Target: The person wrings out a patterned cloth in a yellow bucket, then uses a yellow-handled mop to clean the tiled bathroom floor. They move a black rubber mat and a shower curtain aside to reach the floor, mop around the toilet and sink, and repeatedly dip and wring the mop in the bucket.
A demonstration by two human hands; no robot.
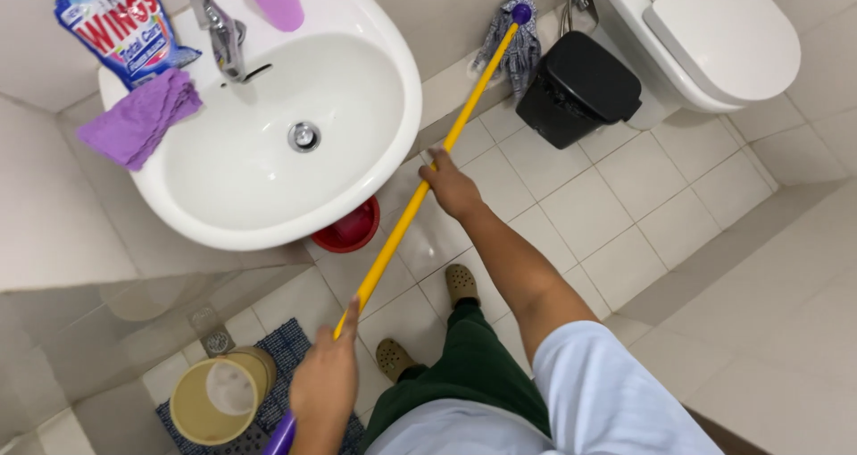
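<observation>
Overhead, both the left hand [323, 385] and right hand [453, 187] grip a yellow mop handle [420, 196] above white tiled floor [625, 196].

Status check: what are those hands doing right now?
Both hands on yellow mop handle: right hand mid-shaft, left hand near the end. Mop head beside black bin.

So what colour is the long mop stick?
Yellow, with purple ends; the mop stick shows clearly in the head view.

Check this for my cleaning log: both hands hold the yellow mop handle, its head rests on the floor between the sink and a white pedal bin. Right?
Not quite: the head view shows the pedal bin is black, not white. Both the left hand and right hand do hold the yellow mop handle, with the mop head on the floor between the sink and bin.
</observation>
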